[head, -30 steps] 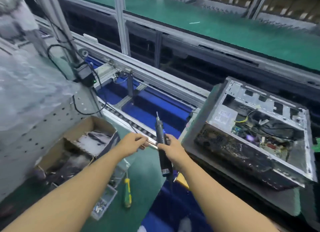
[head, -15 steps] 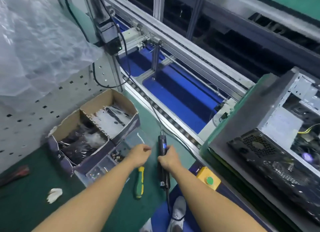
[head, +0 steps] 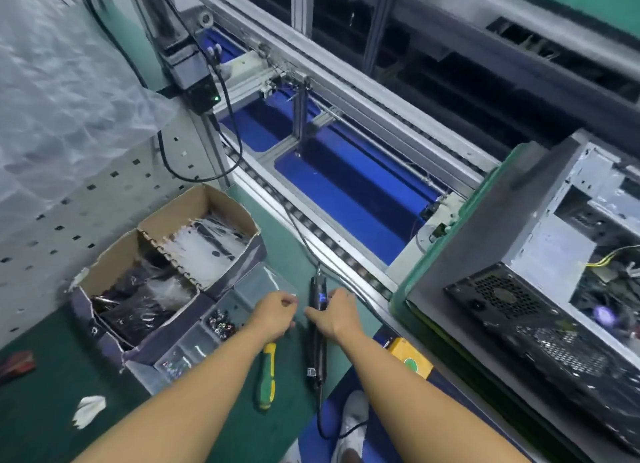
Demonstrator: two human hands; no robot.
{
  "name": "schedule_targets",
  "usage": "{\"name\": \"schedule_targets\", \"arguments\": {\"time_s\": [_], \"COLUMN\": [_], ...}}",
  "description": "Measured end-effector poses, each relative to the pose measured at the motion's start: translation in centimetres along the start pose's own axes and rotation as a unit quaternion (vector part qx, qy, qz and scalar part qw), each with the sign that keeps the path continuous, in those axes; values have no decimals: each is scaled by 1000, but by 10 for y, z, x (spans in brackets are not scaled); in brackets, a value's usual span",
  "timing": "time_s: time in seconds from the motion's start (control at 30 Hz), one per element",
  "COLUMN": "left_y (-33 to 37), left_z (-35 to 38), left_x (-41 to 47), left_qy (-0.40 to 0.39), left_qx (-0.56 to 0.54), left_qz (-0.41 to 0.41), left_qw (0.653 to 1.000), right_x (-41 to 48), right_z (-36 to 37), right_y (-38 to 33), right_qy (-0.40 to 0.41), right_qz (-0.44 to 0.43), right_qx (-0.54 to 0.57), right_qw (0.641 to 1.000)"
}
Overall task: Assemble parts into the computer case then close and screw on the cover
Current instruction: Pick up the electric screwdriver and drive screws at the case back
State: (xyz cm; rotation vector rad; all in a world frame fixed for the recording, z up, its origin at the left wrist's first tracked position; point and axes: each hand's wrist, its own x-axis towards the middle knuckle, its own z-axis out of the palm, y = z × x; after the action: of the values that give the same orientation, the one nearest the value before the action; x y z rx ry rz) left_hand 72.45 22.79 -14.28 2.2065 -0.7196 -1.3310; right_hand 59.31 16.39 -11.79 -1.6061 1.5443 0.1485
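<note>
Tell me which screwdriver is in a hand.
The black corded screwdriver, gripped by the right hand. The green-and-yellow-handled screwdriver lies loose on the green mat beside it.

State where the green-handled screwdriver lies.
Head view, bottom centre: the green-handled screwdriver lies on the green bench, left of the powered driver that the right hand grips.

Right hand (head: 334, 315) grips electric screwdriver (head: 316, 355), lower centre. Left hand (head: 273, 315) curled just beside it, over screw tray (head: 194, 348). Open computer case (head: 554, 254) at right.

Open counter (head: 45, 438) lies at the near left; cardboard box (head: 180, 209), screw tray (head: 194, 345) and yellow-green screwdriver (head: 267, 376) crowd the middle; the computer case (head: 485, 248) walls off the right.
</note>
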Motion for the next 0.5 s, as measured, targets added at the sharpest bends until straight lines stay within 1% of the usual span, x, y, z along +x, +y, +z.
{"name": "schedule_targets", "arguments": {"time_s": [0.1,0.2,0.3,0.4,0.5], "left_y": [29,77,134,190,235], "left_z": [-2,1,11,21,38], "left_x": [-1,-12,-27,-50,-74], "left_qy": [29,47,53,51,22], "left_qx": [-15,-34,-59,-61,-68], "left_qz": [34,65,122,172,220], "left_qw": [999,996,989,982,973], "right_x": [-13,-30,-54,-80,-108], "right_z": [-32,-65,-104,-153,-204], "right_y": [-11,-24,-36,-34,-14], "right_qy": [-5,21,58,106,156], "right_qz": [-36,-52,-62,-74,-82], "right_qx": [77,148,206,247,236], "right_qw": [996,987,975,960,956]}}
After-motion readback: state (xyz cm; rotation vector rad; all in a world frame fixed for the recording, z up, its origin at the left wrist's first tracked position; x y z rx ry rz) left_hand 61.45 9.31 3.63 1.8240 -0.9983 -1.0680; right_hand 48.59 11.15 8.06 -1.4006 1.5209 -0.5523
